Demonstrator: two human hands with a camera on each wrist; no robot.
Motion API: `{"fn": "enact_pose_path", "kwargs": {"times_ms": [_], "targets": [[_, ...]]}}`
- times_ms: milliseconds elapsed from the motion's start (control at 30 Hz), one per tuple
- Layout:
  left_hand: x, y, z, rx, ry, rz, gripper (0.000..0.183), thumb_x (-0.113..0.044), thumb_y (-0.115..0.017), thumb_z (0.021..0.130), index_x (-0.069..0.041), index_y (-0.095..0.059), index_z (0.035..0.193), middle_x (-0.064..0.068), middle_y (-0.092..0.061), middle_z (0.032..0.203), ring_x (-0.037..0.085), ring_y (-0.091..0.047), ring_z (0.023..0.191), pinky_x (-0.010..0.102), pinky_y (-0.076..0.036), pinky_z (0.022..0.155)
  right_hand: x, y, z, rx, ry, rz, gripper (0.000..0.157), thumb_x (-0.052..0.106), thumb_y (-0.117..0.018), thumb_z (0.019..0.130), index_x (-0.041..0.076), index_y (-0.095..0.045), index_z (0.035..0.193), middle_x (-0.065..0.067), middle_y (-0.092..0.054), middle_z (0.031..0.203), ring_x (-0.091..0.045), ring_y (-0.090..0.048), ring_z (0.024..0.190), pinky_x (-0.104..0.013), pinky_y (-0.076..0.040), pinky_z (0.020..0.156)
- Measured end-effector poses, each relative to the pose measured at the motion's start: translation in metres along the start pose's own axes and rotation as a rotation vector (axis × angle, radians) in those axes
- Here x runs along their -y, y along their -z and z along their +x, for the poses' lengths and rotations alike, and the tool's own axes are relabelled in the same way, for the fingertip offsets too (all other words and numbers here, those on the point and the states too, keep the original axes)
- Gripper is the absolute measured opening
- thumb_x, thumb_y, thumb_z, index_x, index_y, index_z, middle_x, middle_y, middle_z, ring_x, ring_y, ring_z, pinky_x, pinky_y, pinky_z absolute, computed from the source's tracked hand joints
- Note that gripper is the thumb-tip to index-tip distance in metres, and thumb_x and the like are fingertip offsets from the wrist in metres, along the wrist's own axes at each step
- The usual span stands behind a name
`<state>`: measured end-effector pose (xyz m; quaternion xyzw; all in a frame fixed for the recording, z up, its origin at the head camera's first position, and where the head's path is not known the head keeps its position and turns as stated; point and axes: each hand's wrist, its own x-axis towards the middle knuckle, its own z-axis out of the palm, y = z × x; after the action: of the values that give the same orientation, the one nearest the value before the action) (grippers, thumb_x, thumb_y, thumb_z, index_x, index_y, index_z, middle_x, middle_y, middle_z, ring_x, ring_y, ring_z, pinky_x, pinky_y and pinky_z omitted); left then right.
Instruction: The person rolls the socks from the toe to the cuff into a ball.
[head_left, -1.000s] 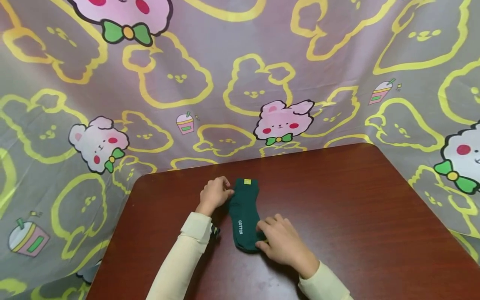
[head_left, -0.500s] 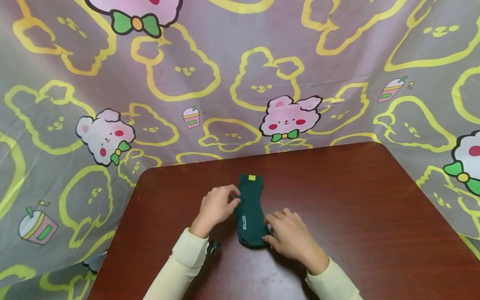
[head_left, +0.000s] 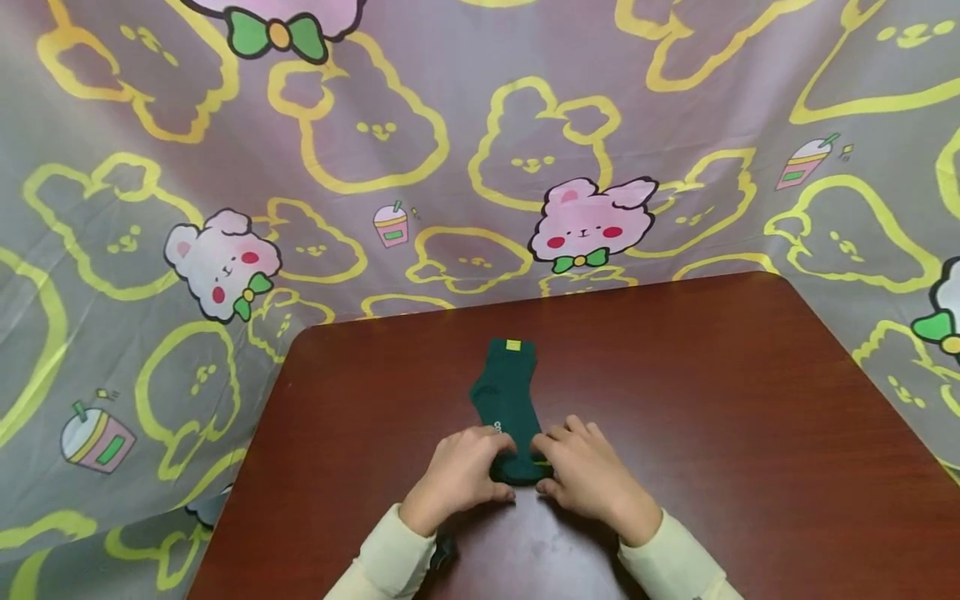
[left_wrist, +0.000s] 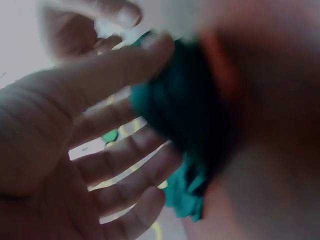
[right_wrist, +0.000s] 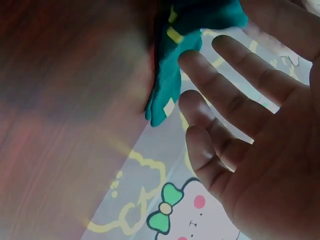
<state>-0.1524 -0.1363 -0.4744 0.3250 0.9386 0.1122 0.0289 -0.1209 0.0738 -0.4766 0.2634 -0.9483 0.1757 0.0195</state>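
Observation:
A pair of dark green socks [head_left: 508, 392], stacked flat, lies on the table with the cuff pointing away and a yellow label [head_left: 513, 345] on it. White lettering on the foot is partly covered by my left hand [head_left: 463, 471]. That hand pinches the left side of the toe end; its thumb [left_wrist: 152, 55] lies over the fabric in the left wrist view. From the right, my right hand [head_left: 588, 471] holds the other side of the toe end between thumb and fingers. In the right wrist view its other fingers [right_wrist: 235, 100] are spread loosely.
The brown wooden table [head_left: 675, 375] extends around the socks. A grey cloth [head_left: 465, 125] printed with cartoon bears hangs behind it and along both sides. A small dark object [head_left: 442, 552] shows beside the left wrist.
My left hand has moved from beside the upper part of the socks down to the toe end. My right hand stays at the toe. The head view has tilted slightly.

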Motion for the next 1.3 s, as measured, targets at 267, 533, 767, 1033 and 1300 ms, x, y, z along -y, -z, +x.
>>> {"fn": "enact_pose_path", "kwargs": {"times_ms": [267,533,767,1033,1300], "targets": [[-0.004,-0.02,0.001,-0.135,-0.053,0.201,0.033,-0.031,-0.093,0.069,-0.019,-0.067,0.086,-0.004,-0.059,0.08,0.017,-0.061,0.07,0.033,-0.05,0.056,0.004,-0.01,0.004,0.001,0.044,-0.07,0.036,0.029,-0.089,0.073,0.014,-0.069,0.099,-0.002,-0.064,0.089,-0.02,-0.043,0.077,-0.037,-0.035,0.068],[-0.004,-0.027,0.0,-0.182,-0.049,0.208,0.018,-0.016,-0.08,0.076,-0.014,-0.063,0.077,0.0,-0.059,0.074,0.019,-0.061,0.062,0.033,-0.047,0.047,0.004,-0.021,0.005,-0.091,0.069,-0.157,0.036,0.03,-0.09,0.069,0.014,-0.069,0.094,-0.002,-0.065,0.084,-0.021,-0.049,0.073,-0.036,-0.036,0.066],[-0.005,-0.03,-0.002,-0.19,-0.028,0.156,0.019,-0.012,-0.077,0.081,-0.014,-0.059,0.074,-0.001,-0.059,0.074,0.019,-0.062,0.063,0.033,-0.045,0.043,0.005,-0.028,0.009,-0.122,0.067,-0.244,0.032,0.03,-0.09,0.069,0.016,-0.07,0.089,0.0,-0.062,0.075,-0.019,-0.048,0.068,-0.034,-0.033,0.065],[-0.005,-0.028,-0.003,-0.151,-0.011,0.078,0.019,-0.019,-0.082,0.082,-0.015,-0.063,0.086,-0.002,-0.063,0.081,0.017,-0.064,0.07,0.032,-0.049,0.049,0.006,-0.028,0.01,-0.15,0.075,-0.285,0.015,0.019,-0.082,0.078,0.017,-0.07,0.086,0.0,-0.061,0.07,-0.018,-0.048,0.065,-0.033,-0.031,0.063],[-0.004,-0.026,-0.003,-0.149,-0.03,0.006,0.035,-0.029,-0.087,0.079,-0.015,-0.063,0.101,-0.002,-0.068,0.089,0.016,-0.068,0.077,0.031,-0.053,0.056,0.002,-0.019,0.009,-0.138,0.069,-0.233,0.011,0.008,-0.078,0.081,0.012,-0.07,0.086,-0.001,-0.06,0.067,-0.019,-0.052,0.065,-0.034,-0.034,0.063]]}}
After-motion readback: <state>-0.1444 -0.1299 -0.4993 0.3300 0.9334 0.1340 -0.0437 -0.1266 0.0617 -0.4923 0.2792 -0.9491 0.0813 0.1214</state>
